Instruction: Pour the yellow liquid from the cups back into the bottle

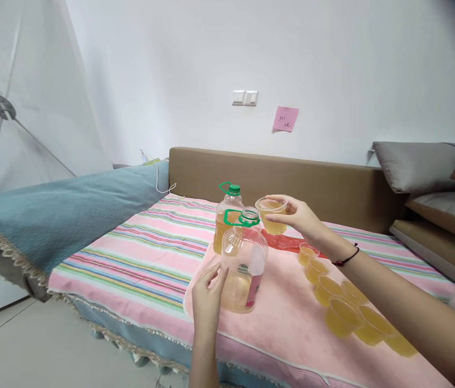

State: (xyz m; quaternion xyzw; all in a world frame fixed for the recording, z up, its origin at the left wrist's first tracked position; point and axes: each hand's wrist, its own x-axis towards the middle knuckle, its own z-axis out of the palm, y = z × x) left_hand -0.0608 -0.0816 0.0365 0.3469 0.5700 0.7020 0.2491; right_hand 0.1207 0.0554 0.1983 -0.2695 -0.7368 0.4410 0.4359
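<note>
My right hand [298, 215] is closed around a clear plastic cup [274, 220] of yellow liquid. It holds the cup nearly level, just right of the mouth of an uncapped clear plastic bottle [238, 288]. That bottle has a green carrying ring and a little pale yellow liquid low inside. At its left side, my left hand [207, 293] has its thumb and bent fingers against the wall. Behind it stands a second bottle [222, 234] with a green cap and amber liquid. Several filled cups [342, 318] are grouped beneath my right forearm.
A pink mat [284, 323] lies under the bottles and cups on a striped bedspread [130, 264]. Red plastic [284, 242] lies behind the cups. A brown backrest [292, 180] runs along the wall, with cushions [433, 167] stacked at right.
</note>
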